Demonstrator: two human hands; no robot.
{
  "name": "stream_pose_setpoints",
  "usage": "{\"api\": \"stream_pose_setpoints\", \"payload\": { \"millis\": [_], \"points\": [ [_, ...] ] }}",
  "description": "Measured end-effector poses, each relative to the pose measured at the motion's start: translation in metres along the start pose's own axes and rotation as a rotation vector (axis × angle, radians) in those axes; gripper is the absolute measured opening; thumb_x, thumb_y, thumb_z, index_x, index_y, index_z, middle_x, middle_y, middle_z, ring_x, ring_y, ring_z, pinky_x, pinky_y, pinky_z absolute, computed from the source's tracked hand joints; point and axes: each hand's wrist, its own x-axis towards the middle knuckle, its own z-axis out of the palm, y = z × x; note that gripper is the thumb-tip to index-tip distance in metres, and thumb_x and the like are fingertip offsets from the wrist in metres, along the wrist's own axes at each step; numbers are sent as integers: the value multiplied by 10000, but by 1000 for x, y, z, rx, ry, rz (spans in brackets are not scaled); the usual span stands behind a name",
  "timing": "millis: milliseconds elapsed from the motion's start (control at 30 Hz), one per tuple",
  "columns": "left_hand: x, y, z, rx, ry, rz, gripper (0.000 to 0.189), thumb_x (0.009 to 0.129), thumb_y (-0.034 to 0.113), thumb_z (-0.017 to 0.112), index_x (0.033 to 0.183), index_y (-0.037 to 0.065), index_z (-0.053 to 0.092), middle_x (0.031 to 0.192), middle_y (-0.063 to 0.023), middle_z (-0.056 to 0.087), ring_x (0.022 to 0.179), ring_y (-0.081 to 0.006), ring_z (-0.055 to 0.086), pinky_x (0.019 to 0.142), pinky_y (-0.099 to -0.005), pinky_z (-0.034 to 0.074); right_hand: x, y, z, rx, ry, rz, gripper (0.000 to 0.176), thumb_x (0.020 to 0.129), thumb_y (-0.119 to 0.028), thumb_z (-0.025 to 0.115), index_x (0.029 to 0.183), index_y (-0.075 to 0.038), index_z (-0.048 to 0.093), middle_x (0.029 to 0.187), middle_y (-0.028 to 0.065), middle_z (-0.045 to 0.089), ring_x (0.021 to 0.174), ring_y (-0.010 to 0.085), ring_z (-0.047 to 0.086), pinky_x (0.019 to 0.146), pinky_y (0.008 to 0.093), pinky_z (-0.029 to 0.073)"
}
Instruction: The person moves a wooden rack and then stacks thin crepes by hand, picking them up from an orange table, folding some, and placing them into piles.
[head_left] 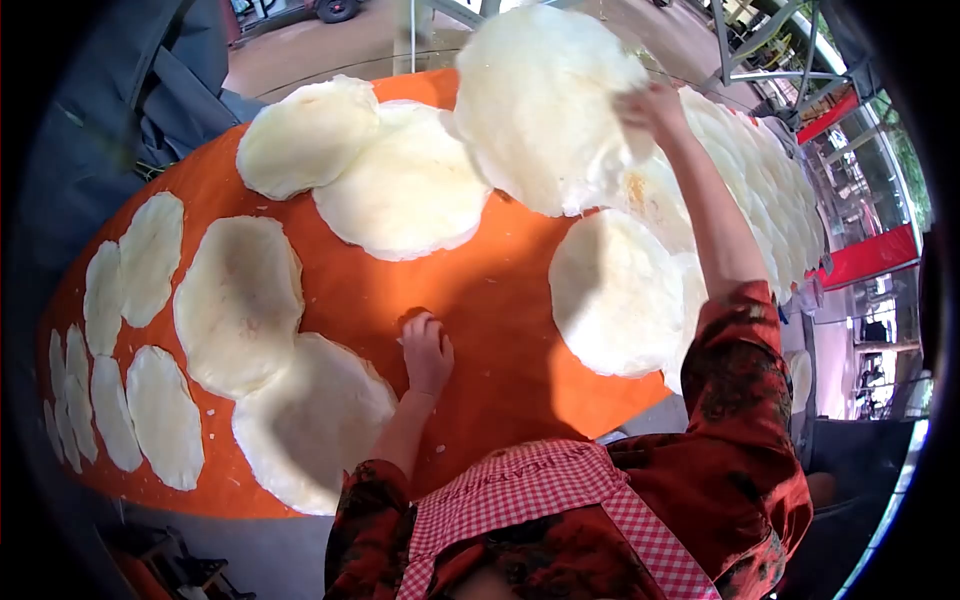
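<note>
My right hand (652, 112) grips the right edge of a large, thin, pale round sheet (545, 105), raised at the far side of the orange cloth (365, 285). My left hand (426, 345) rests low over the middle of the cloth with its fingers curled; whether anything small is in them is hidden. To its lower left lies a round sheet (310, 425), partly overlapped with another sheet (238, 305). One more round sheet (617, 292) lies right of centre, below my right forearm.
Two overlapping sheets (308, 138) lie at the far left of centre. Smaller-looking sheets (165, 418) line the left end. Many overlapping sheets (755, 185) cover the right side. Metal poles (780, 75) stand behind, and dark fabric (100, 130) hangs at the left.
</note>
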Motion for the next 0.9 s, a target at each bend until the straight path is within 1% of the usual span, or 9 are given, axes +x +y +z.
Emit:
{"api": "stream_pose_setpoints", "payload": {
  "millis": [67, 167, 233, 300, 400, 500, 600, 800, 900],
  "points": [
    [-8, -7, 5, 61, 35, 83, 149, 752, 62, 582, 897, 46, 551, 1093, -137, 503, 1042, -333, 460, 892, -437, 387, 16, 70, -36, 169, 127, 37, 247, 754, -48, 588, 991, -4, 536, 916, 138, 603, 773, 281, 614, 678, 478, 557],
    [-8, -9, 10, 40, 19, 89, 153, 751, 62, 585, 899, 45, 552, 1099, -124, 500, 1067, -330, 453, 906, -442, 379, -8, 151, -45, -434, 461, 60, 301, 693, -50, 648, 980, -4, 571, 869, 108, 611, 709, 255, 594, 566, 390, 464],
    [-4, -13, 7, 20, 2, 77, 140, 756, 63, 588, 891, 49, 553, 1102, -115, 501, 1070, -330, 454, 903, -442, 380, -10, 221, -23, -612, 648, -403, 274, 734, -47, 646, 998, -24, 577, 868, 104, 629, 710, 228, 611, 566, 357, 490],
    [-4, -11, 4, 18, -7, 73, 112, 767, 67, 591, 873, 57, 556, 1103, -109, 504, 1062, -332, 460, 888, -438, 387, -56, 205, 63, 99, 130, -77, 206, 783, -79, 606, 949, 43, 595, 787, 104, 649, 680, 182, 633, 563, 296, 510],
    [-4, -10, 5, 17, 4, 64, 113, 764, 62, 596, 868, 53, 554, 1094, -107, 510, 1042, -330, 475, 870, -425, 400, -97, 167, 175, 319, -217, 423, 101, 814, -87, 598, 841, 10, 589, 711, 98, 623, 591, 145, 596, 519, 242, 493],
    [-3, -9, 5, 14, 6, 40, 113, 762, 50, 601, 867, 49, 561, 1097, -102, 517, 1029, -326, 488, 856, -416, 408, -77, 184, 240, 298, -103, 358, 176, 784, -118, 679, 816, 5, 557, 708, 72, 587, 562, 143, 548, 481, 248, 460],
    [-3, -11, 6, -16, 24, 30, 119, 763, 39, 604, 876, 43, 569, 1111, -95, 517, 1039, -320, 492, 854, -418, 409, -58, 170, 258, 510, -2, 592, 211, 774, -145, 703, 881, -27, 565, 764, 62, 598, 581, 152, 552, 462, 297, 454],
    [-4, -11, 1, -22, 40, 49, 131, 758, 35, 611, 883, 38, 573, 1118, -93, 518, 1062, -309, 486, 848, -419, 414, -34, 155, 273, 537, -190, 550, 340, 751, -47, 654, 1072, 21, 567, 854, 104, 629, 703, 217, 598, 609, 337, 514],
    [-7, -12, -1, -36, 62, 61, 119, 752, 25, 609, 863, 37, 568, 1104, -96, 522, 1068, -308, 482, 845, -415, 414, -30, 45, 265, 315, -229, 112, 220, 761, -78, 639, 948, 33, 608, 843, 96, 630, 716, 187, 603, 615, 317, 489]
  ]
}}
